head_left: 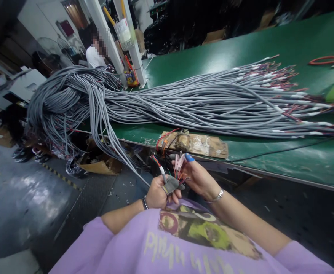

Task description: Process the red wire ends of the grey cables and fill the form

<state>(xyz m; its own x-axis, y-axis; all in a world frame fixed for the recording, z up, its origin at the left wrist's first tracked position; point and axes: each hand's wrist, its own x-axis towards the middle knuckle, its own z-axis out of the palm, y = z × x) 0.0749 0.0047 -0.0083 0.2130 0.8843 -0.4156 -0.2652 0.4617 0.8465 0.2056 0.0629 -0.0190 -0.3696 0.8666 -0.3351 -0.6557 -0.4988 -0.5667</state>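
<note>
In front of my body, my left hand point(158, 192) is closed round a grey cable point(163, 174), with a grey cover on its thumb. Thin coloured wires point(155, 160) fan out of the cable's white-wrapped end. Close beside it, my right hand point(198, 177) pinches a small pale pink connector-like piece point(179, 161), whose exact kind I cannot make out. Orange, red and green wires point(178, 175) run from that piece down toward my left hand. A blue cover sits on one fingertip of my right hand.
A large bundle of grey cables point(167, 102) lies along the green bench point(298, 152), drooping over its left end. A taped cardboard piece with wiring point(203, 144) sits at the near edge. White posts point(132, 49) rise behind. A person point(95, 57) is at the far left.
</note>
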